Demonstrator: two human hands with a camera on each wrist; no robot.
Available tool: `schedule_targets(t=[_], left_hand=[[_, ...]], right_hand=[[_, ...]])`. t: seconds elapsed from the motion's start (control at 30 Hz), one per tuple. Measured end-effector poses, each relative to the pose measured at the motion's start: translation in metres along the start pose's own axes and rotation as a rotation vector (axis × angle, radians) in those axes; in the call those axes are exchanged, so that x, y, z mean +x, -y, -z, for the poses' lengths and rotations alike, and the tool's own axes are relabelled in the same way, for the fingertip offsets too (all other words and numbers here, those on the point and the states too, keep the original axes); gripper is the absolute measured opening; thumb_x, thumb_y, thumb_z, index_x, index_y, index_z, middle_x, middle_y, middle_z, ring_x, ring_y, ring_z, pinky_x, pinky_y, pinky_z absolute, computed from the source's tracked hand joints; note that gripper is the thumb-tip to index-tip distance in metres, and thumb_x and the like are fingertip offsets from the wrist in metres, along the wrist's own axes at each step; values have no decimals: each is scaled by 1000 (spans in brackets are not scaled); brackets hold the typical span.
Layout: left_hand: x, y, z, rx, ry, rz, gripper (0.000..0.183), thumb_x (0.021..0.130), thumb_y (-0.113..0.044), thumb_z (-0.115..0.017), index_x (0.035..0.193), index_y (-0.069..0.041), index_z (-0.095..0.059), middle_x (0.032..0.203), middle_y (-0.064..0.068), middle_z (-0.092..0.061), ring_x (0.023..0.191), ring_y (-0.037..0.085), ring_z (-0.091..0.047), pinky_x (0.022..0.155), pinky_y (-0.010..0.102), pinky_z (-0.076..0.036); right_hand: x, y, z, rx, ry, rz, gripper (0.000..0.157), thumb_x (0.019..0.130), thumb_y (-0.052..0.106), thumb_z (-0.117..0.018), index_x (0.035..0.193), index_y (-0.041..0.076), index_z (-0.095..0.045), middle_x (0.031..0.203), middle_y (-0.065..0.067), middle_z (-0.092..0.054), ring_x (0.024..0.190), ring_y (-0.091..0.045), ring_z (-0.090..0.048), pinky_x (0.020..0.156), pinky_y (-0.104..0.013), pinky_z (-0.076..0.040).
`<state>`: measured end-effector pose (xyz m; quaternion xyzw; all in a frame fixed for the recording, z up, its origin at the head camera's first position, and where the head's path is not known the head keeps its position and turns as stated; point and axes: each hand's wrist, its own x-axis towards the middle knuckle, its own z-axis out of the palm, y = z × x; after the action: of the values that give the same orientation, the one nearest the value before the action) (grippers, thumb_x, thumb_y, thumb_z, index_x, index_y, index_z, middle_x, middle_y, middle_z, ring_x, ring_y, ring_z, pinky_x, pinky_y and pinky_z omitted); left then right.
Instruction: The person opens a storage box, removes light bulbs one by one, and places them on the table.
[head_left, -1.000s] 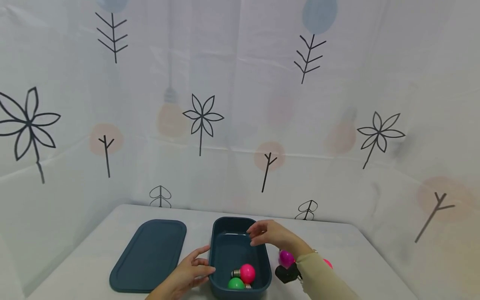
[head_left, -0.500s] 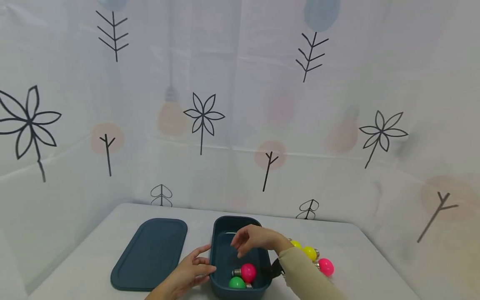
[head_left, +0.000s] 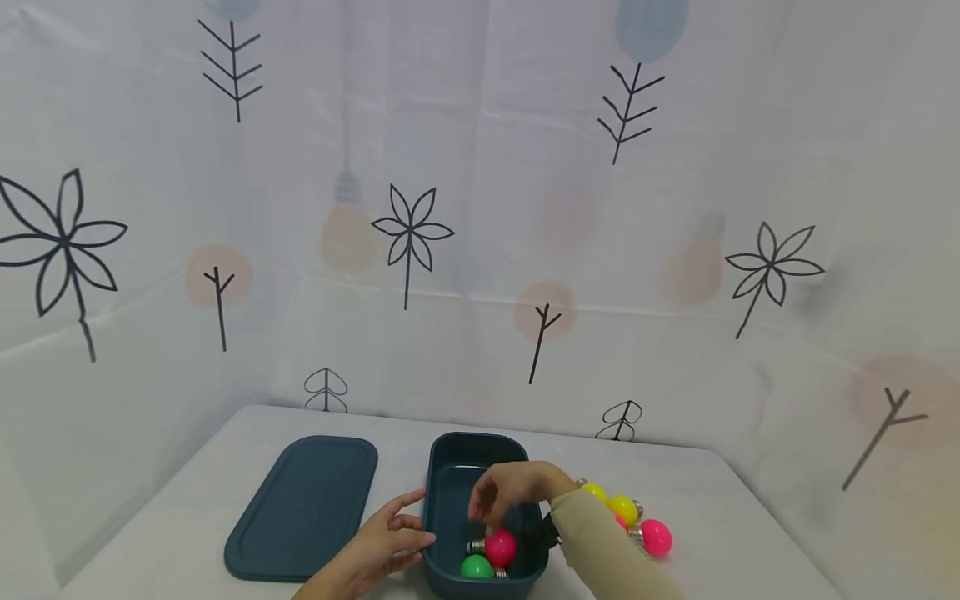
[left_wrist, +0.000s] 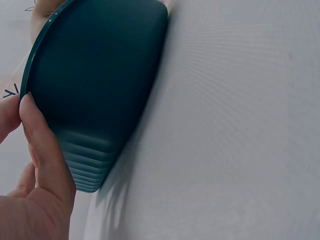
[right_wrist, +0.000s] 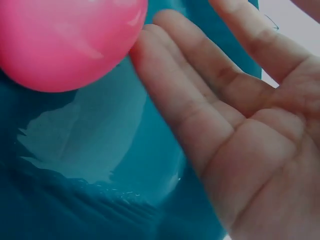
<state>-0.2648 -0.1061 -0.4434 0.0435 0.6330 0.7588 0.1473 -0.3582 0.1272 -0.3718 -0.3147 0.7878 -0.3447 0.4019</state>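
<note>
A dark blue-green rectangular box (head_left: 442,479) stands on the table. In its near end lie a pink light bulb (head_left: 500,548) and a green light bulb (head_left: 476,567), both with metal screw bases. My left hand (head_left: 387,537) holds the box's left rim, its thumb at the edge and its fingers along the outer wall (left_wrist: 100,75). Over the inside of the box my right hand (head_left: 513,490) reaches down, fingers pointing at the pink bulb. In the right wrist view the fingertips meet the edge of a pink bulb (right_wrist: 70,40), and the fingers are fairly straight.
A flat dark lid (head_left: 303,508) lies left of the box. Right of it, partly behind my sleeve (head_left: 607,542), are yellow bulbs (head_left: 622,508) and a pink bulb (head_left: 657,538). A printed curtain (head_left: 480,250) hangs behind the table.
My right hand has moved left and down from the box's far right rim to the pink bulb. The yellow bulbs have come out from behind that arm. The left hand stays at the rim.
</note>
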Motion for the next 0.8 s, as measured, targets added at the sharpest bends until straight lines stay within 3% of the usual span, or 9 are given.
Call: schedule_targets(t=[0.47,0.8], left_hand=[[2,1,1,9,-4,14,75,81,-4,-70,143,-3,-28,93,4,-53,77,15,-57,70,30,-52],[2,1,1,3,-8,19,76,80,-4,-71,143,-4,-29,92,4,-52,76,15,-56,70,30,-52]], right_hand=[[3,-5,2,-13,132,-205,23,81,-9,-63,101,1,-64,94,-6,-62,81,-14,-57,73,-28,-51],[0,-2,-2,-26,103,-168,18,82,-4,-65,98,3,-66,92,-5,-63,77,-14,-57,69,-26,-52]])
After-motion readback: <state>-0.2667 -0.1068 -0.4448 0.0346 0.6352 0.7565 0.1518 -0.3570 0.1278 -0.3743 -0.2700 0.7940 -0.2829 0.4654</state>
